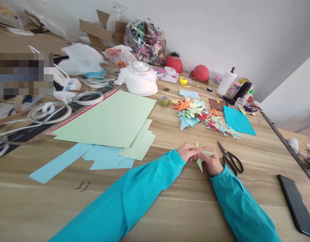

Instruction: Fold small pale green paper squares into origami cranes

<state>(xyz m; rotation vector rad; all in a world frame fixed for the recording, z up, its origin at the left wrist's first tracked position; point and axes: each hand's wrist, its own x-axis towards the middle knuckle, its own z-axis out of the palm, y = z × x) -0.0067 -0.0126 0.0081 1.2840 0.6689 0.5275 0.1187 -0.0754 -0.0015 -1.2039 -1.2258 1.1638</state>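
A pale green folded paper crane (199, 164) is pinched between both of my hands above the wooden table, its narrow points sticking out up, down and to the right. My left hand (188, 152) grips it from the left with thumb and fingers together. From the right, my right hand (212, 163) closes on it too; the fingers partly hide its middle. Black-handled scissors (231, 159) lie just right of my right hand. Beyond my hands spreads a pile of folded paper cranes (195, 111) in green, blue, orange and red.
Large green sheets (112, 117) and cut blue paper pieces (106, 156) lie to the left. A turquoise sheet (239, 120) is at the right, a black phone (296, 205) nearer me. Behind stand a white bag (141, 82), a green tape roll (164, 100) and red pincushions (201, 73).
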